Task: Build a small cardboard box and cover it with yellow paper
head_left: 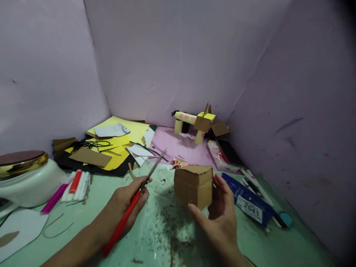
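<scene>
My left hand (pixel 130 204) is closed around a pair of scissors (pixel 126 215) with red handles, held near the pivot. The blades point up and away, and they look closed together. In my right hand (pixel 218 218) is a small brown cardboard box (pixel 193 185), gripped between the thumb at its lower front and the fingers along its right side. The box is raised over the green table (pixel 155 237). Behind it, a paper animal figure (pixel 191 120) with a yellow spotted body and a cardboard head stands on pink paper (pixel 180 144).
Yellow paper (pixel 122 126), cardboard (pixel 90 157) and black string (pixel 89 145) are piled back left. A white pot (pixel 41 183) and markers (pixel 75 185) stand or lie left. To the right are a blue pouch (pixel 247 196) and a dark phone-like slab (pixel 229 152). Pale walls (pixel 180 55) enclose the table.
</scene>
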Demonstrator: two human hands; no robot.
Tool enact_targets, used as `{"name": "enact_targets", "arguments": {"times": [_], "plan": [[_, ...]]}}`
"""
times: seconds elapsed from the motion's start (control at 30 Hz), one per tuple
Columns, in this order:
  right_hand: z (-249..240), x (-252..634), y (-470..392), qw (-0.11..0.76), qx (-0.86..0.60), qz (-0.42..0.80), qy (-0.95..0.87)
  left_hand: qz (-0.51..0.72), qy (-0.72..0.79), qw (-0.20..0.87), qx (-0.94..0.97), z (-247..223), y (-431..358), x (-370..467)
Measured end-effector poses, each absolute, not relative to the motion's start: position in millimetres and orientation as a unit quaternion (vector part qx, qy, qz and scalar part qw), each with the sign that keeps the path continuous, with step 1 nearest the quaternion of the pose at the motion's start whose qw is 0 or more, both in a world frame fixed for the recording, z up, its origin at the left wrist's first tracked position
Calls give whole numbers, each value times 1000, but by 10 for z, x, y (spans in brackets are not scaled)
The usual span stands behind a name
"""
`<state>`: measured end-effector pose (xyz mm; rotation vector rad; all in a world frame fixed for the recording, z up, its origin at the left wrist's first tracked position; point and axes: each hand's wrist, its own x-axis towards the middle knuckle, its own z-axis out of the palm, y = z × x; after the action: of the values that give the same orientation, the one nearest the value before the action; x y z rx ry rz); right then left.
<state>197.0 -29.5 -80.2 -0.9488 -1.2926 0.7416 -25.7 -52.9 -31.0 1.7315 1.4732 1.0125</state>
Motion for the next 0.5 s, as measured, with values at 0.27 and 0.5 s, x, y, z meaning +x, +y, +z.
{"name": "enact_targets", "arguments": {"times": [0.27, 0.5], "plan": [[-853, 1955, -382, 543, -215, 43, -811, 511, 445, 611, 408, -228, -600, -26], [-789, 1953, -420, 631, -317, 334, -624, 499, 468, 532, 499, -279, -606, -71]]}}
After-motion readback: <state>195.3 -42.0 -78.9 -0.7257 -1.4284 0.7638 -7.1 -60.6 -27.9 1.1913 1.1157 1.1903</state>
